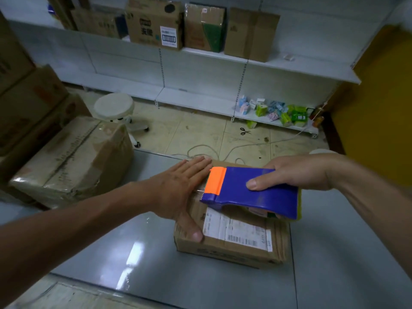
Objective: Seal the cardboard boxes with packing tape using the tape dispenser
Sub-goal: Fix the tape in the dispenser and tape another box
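1. Smooth, glossy grey table (156, 275) is seen nearest, with a small rectangular cardboard box (223, 248) set on it.
2. A white printed label (238, 230) is stuck flat on the box top.
3. The left hand (178, 192) is laid flat on the box's left side, fingers straight, thumb pressed beside the label.
4. A wedge-shaped blue plastic tape dispenser (252, 192) with an orange front plate is gripped by the right hand (296, 172) over the box's far right part, thumb on top.
5. Far left, a larger tape-wrapped carton (73, 157) is seen; beyond it, a round white stool (114, 107).
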Available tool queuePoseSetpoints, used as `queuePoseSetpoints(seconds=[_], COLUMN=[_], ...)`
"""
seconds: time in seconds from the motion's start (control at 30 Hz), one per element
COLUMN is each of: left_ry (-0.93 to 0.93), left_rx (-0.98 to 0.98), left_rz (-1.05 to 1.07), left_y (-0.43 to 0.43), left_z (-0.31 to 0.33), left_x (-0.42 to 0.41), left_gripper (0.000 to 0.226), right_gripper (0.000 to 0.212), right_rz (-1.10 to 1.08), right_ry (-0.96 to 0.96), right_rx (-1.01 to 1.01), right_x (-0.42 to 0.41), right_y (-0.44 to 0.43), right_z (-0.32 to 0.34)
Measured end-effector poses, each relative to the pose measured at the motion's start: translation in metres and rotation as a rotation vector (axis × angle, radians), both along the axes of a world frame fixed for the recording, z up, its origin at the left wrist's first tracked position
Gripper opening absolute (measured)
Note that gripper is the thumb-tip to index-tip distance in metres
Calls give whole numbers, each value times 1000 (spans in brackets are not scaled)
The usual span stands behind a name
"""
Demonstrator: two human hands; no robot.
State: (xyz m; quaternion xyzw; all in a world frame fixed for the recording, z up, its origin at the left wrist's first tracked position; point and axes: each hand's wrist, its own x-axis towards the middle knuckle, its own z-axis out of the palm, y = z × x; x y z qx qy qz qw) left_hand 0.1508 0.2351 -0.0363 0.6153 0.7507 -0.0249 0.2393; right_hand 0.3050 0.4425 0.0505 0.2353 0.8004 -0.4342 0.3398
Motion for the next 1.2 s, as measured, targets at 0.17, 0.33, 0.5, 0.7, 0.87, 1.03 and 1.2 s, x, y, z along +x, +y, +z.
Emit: queuePoseSetpoints(seconds=[0.17,0.33,0.5,0.7,0.87,1.03,1.2], left_ry=[13,-4,-16,-129,-1280,-2029,-2229], left_rx=[6,-33,-71,-64,513,389,392], left_rz=[23,81,92,254,911,932,889], left_y=[-2,-11,8,6,22,20,-4], left_z=[-1,6,6,38,51,46,41], left_x=[2,-8,5,19,62,83,74], left_gripper=[147,145,148,137,89,90,67], right_gripper=[36,74,79,97,57,48,51], right_rz=[7,-161,-330,-307,-241,-161,-122], right_ry=[-29,-55,175,470,596,609,597], right_rx=[-29,45,-136,-301,-552,-689,-671], right_x=[30,99,133,112,81,47,26], right_y=[26,93,100,82,52,24,-3], right_z=[-3,13,1,17,35,39,39])
